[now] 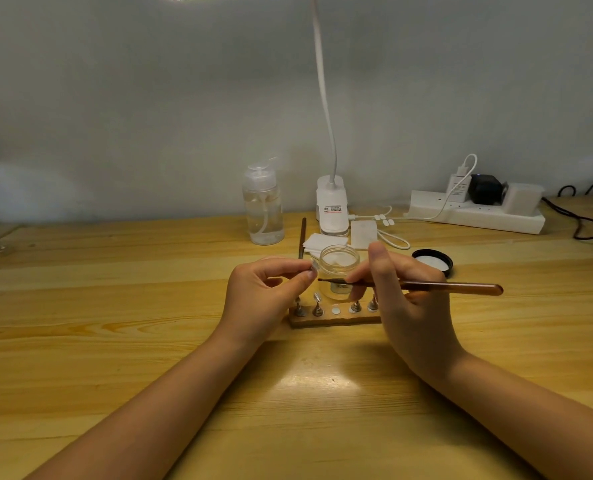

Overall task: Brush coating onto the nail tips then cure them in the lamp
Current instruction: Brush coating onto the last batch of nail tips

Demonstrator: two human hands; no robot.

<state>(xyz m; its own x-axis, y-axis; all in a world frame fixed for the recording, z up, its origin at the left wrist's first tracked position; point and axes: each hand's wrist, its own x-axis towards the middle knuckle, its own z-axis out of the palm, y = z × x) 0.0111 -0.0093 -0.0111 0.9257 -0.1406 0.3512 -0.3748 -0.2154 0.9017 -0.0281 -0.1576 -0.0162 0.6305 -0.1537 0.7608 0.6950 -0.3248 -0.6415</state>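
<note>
My left hand (271, 292) pinches a small clear nail tip (312, 267) between thumb and forefinger, raised above the wooden holder (333, 319). My right hand (402, 292) grips a brown-handled brush (461, 288) lying level, its dark bristle end just right of the pinched tip. Several metal stands, one with a clear nail tip (317, 296), sit in a row on the holder. An open glass jar (338, 268) stands right behind the holder, between my hands. Its black lid (433, 260) lies to the right.
On the wooden table (149, 306) behind the jar are white wipes (323, 242), a second brush (302, 237), a clear pump bottle (263, 206), a white clip lamp (331, 206) and a power strip (475, 211) with chargers and cables.
</note>
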